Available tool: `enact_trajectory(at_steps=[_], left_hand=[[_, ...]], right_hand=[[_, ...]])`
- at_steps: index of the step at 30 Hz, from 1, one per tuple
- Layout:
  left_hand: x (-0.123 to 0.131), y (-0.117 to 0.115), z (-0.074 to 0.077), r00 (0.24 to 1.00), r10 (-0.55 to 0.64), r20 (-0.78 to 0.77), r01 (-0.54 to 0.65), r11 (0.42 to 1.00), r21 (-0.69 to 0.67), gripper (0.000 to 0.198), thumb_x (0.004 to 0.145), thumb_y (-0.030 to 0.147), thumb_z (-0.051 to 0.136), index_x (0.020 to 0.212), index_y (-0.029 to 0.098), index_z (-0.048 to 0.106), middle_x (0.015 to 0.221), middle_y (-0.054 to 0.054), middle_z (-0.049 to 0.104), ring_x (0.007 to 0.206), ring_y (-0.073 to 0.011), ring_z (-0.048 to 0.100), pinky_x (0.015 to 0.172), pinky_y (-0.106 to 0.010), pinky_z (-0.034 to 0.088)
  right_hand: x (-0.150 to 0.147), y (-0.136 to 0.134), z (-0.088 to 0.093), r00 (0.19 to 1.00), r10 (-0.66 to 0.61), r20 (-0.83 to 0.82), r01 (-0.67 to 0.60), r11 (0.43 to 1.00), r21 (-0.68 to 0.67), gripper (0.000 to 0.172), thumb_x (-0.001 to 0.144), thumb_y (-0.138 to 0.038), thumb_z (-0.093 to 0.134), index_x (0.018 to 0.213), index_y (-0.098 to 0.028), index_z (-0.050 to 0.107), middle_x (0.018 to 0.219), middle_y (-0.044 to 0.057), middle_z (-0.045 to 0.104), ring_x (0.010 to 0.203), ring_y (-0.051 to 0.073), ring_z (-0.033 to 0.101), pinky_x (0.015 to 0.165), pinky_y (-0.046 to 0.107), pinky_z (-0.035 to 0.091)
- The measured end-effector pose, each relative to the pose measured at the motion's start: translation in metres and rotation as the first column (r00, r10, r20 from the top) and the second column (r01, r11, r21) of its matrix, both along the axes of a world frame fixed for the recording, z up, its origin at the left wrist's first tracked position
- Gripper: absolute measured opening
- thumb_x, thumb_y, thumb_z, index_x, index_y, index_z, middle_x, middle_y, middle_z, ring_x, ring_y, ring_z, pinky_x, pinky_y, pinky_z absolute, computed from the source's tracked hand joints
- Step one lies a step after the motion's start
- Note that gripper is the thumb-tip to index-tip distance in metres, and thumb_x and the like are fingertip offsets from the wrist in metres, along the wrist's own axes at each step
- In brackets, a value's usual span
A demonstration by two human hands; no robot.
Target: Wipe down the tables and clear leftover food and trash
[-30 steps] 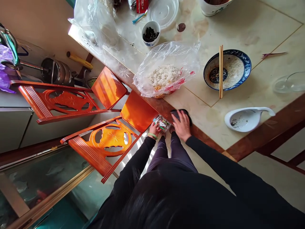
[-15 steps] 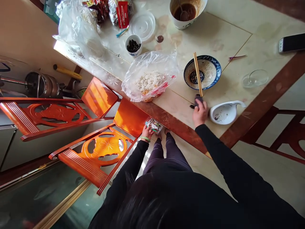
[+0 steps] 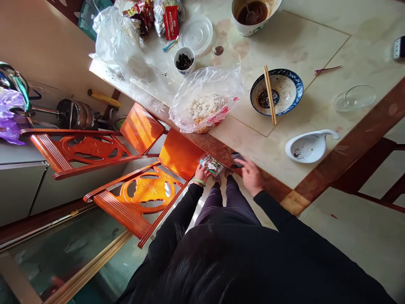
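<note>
My left hand [image 3: 201, 173] is closed on the edge of a clear plastic box [image 3: 213, 165] with small coloured items in it, held by the orange chair seat below the table's edge. My right hand [image 3: 252, 175] is over the table's brown border, its fingers round a small black object [image 3: 237, 159] whose kind is blurred. Up the table stands a blue-rimmed bowl [image 3: 294, 86] with dark residue and wooden chopsticks [image 3: 270, 96] laid across it. A white handled dish [image 3: 308, 150] with dark bits sits right of my right hand. Cooked rice [image 3: 205, 106] lies in a clear plastic bag [image 3: 182, 105].
A small cup [image 3: 184, 61] of dark pieces, a clear lid [image 3: 198, 33], a bowl of brown sauce [image 3: 253, 28] and snack packets [image 3: 171, 23] stand farther back. A glass [image 3: 359, 98] lies at the right. Wooden chairs [image 3: 144, 192] stand left of me.
My right hand has drawn back from beside the chopsticks toward the table's near edge, carrying the black object left toward the box. My left hand keeps holding the box. The view has shifted slightly.
</note>
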State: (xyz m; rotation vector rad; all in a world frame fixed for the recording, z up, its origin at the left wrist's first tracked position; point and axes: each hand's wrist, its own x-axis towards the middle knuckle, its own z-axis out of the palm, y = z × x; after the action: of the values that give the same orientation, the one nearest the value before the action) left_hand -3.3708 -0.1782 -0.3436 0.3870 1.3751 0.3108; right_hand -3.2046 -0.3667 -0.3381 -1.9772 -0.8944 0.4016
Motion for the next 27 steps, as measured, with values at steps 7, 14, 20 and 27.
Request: enact_trajectory(at_steps=[7,14,20,27], left_hand=[[-0.016,-0.007,-0.002,1.000,0.024,-0.012,-0.024,1.000,-0.001,0.046,0.081,0.010,0.076,0.123,0.024,0.062,0.106,-0.005,0.076,0.082,-0.0155,0.073,0.078,-0.029,0.060],[-0.005,-0.010,-0.012,0.999,0.051,-0.006,-0.051,0.998,-0.019,0.050,0.080,0.012,0.078,0.126,0.025,0.062,0.098,-0.002,0.074,0.074,-0.0133,0.069,0.071,-0.025,0.055],[-0.004,-0.006,-0.013,0.996,0.084,0.020,-0.084,0.996,-0.001,0.049,0.076,0.010,0.076,0.121,0.023,0.062,0.100,-0.002,0.074,0.077,-0.0146,0.071,0.075,-0.027,0.057],[-0.007,-0.006,-0.016,0.993,0.114,0.016,-0.114,0.993,0.000,0.049,0.075,0.010,0.074,0.120,0.023,0.062,0.103,-0.004,0.075,0.080,-0.0146,0.072,0.076,-0.026,0.057]], right_hand=[[0.004,-0.015,-0.029,0.976,-0.071,0.207,0.119,0.967,-0.225,0.053,0.103,-0.027,0.047,0.151,-0.018,0.066,0.167,0.018,0.048,0.155,0.038,0.041,0.129,0.061,0.033],[-0.023,0.108,-0.007,0.949,0.314,0.005,-0.314,0.949,-0.016,0.052,0.095,-0.008,0.044,0.129,-0.025,0.080,0.146,0.008,0.070,0.135,0.026,0.061,0.122,0.047,0.046],[0.023,0.102,-0.002,0.942,0.305,-0.141,-0.279,0.944,0.178,0.051,0.097,-0.013,0.042,0.130,-0.025,0.078,0.148,0.007,0.068,0.137,0.022,0.063,0.123,0.043,0.049],[0.035,0.125,-0.024,0.990,0.090,0.111,-0.092,0.996,0.009,0.045,0.094,-0.011,0.048,0.122,-0.020,0.082,0.144,0.016,0.070,0.132,0.033,0.062,0.118,0.057,0.049]])
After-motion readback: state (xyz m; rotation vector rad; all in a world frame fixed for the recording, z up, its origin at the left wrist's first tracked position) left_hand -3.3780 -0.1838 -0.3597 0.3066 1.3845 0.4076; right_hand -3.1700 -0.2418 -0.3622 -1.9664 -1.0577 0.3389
